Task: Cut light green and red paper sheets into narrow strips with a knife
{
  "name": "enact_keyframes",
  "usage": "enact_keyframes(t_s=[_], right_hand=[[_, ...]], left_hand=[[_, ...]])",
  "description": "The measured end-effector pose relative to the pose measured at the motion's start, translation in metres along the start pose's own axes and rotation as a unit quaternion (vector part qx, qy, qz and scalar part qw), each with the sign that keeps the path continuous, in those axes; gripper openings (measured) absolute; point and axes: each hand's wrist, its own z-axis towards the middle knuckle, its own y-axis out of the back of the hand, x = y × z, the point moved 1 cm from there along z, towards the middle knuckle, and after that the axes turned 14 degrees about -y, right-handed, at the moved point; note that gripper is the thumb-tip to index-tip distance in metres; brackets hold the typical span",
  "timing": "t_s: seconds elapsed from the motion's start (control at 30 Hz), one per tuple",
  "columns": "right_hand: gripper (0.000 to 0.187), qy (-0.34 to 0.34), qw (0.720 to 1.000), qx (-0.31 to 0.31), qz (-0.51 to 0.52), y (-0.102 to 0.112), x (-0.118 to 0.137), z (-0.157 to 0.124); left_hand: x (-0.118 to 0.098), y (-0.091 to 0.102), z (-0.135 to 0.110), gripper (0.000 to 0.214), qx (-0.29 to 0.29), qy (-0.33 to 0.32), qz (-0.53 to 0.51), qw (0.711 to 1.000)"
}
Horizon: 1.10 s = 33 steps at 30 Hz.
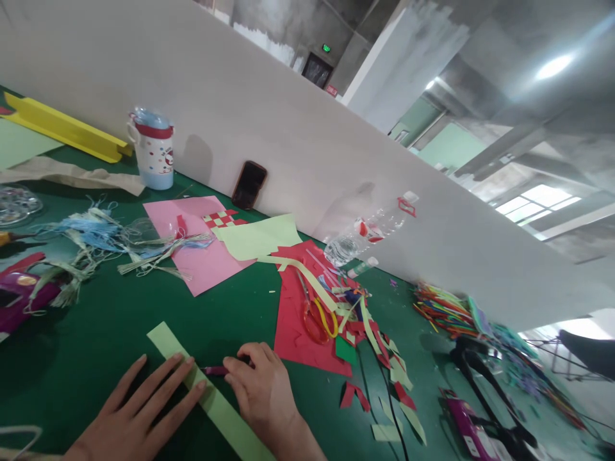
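My left hand [144,406] lies flat with fingers spread, its fingertips pressing on a pale green paper strip [223,416]. The strip runs slantwise across the green table [96,358]. My right hand [266,390] is closed around a slim purple pen-like tool [216,370]. Its tip points left toward the strip, close to my left fingertips; the frame does not show whether it is a pen or a craft knife. Part of the tool is hidden by my right fingers, and my right wrist covers some of the strip's right side.
Scissors [321,320] lie on red paper [293,333] among paper scraps. Behind are pink paper [202,269], a phone [249,185], a cup [156,153] and a plastic bottle [360,234]. Tassels [91,227] lie left; pipe cleaners [444,310] and a purple device [464,422] lie right.
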Motion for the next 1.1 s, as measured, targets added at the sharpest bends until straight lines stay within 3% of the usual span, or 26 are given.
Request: enact_keyframes(t_s=[0.23,0.43,0.63,0.8,1.1], right_hand=[[0.019,-0.002,1.000,-0.006,-0.016,-0.002,-0.002,-0.004],[0.018,0.001,1.000,-0.014,-0.017,-0.005,0.004,-0.002],[0.013,-0.005,1.000,-0.011,-0.015,-0.003,0.006,0.001],[0.013,-0.006,1.000,-0.006,-0.013,-0.004,0.007,0.003],[0.012,-0.008,1.000,-0.014,-0.015,-0.003,0.010,0.007]], left_hand=[[0.020,-0.002,-0.009,0.094,-0.042,-0.027,0.013,0.999],[0.039,-0.012,-0.021,0.094,-0.012,-0.085,0.021,0.996],[0.037,-0.012,-0.021,0.091,0.002,-0.070,0.009,0.998],[0.036,-0.007,-0.016,0.093,-0.034,-0.097,0.031,0.994],[0.028,-0.003,-0.012,0.091,-0.016,-0.066,0.025,0.997]])
